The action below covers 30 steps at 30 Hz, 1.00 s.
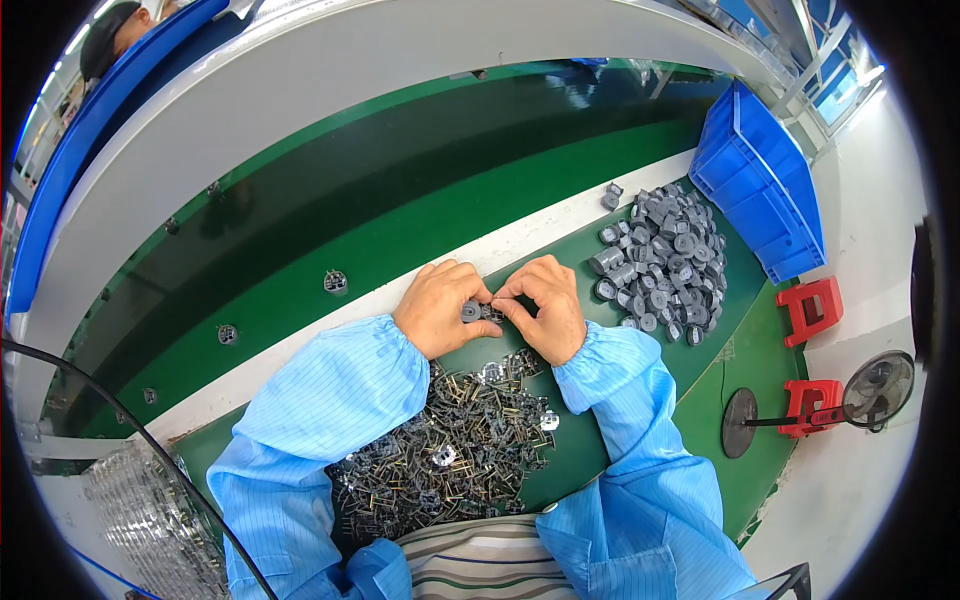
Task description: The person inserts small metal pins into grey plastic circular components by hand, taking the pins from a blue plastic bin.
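My left hand (440, 308) is closed, its thumb and fingers pinching a small grey round plastic part (471, 311). Close beside it, my right hand (548, 310) is closed too, thumb and forefinger pressed together at a small dark metal-pinned piece (491, 312). The fingertips of both hands almost meet and partly cover these parts; whether the two parts are joined I cannot tell. Just below my hands lies a large heap of small dark pieces with metal pins (450, 450). To the right spreads a pile of grey round plastic parts (670, 260).
Beyond a white ledge (560, 228) runs a green conveyor belt (420, 230) with several small parts, one of them a round part (335, 282). A blue crate (760, 180) stands at the far right, near red stools (810, 310) and a fan (878, 390). Clear plastic trays (150, 510) sit lower left.
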Each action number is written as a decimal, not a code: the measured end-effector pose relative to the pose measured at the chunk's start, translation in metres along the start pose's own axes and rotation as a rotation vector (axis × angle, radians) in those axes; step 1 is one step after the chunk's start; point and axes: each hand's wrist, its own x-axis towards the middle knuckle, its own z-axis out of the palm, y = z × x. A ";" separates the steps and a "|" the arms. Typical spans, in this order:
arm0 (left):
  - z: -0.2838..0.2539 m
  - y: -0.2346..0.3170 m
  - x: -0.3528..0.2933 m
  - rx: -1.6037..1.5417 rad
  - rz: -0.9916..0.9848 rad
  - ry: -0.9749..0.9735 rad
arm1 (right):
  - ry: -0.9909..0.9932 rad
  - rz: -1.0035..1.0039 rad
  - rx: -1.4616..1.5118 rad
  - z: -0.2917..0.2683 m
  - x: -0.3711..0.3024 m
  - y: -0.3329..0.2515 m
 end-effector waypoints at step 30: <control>-0.056 -0.071 0.009 0.103 -0.473 0.163 | -0.759 -0.091 0.344 -0.035 0.003 0.009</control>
